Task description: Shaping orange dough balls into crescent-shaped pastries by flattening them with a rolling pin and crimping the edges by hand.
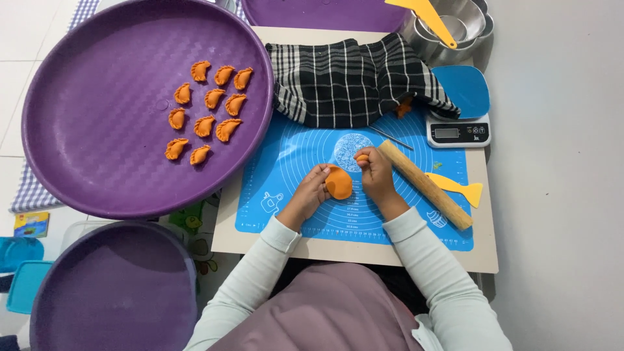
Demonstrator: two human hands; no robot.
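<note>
Two hands at work over the blue mat [292,195], near its middle, just below its printed circle. Left hand [312,194] cupped round the orange disc [338,184], fingers closed on its left edge, disc lying flat-ish and touching the palm side. Right hand [376,172] just right of the disc, fingertips pinched together on a small orange lump [361,157] above the disc's upper right edge. Lump nearly touching the disc, right hand nearer to it. Rolling pin [426,184] lay slantwise on the mat's right half, long axis running upper left to lower right, just beside the right wrist. Purple tray [78,130] with folded orange pieces [207,110] sat off the mat's upper left corner
</note>
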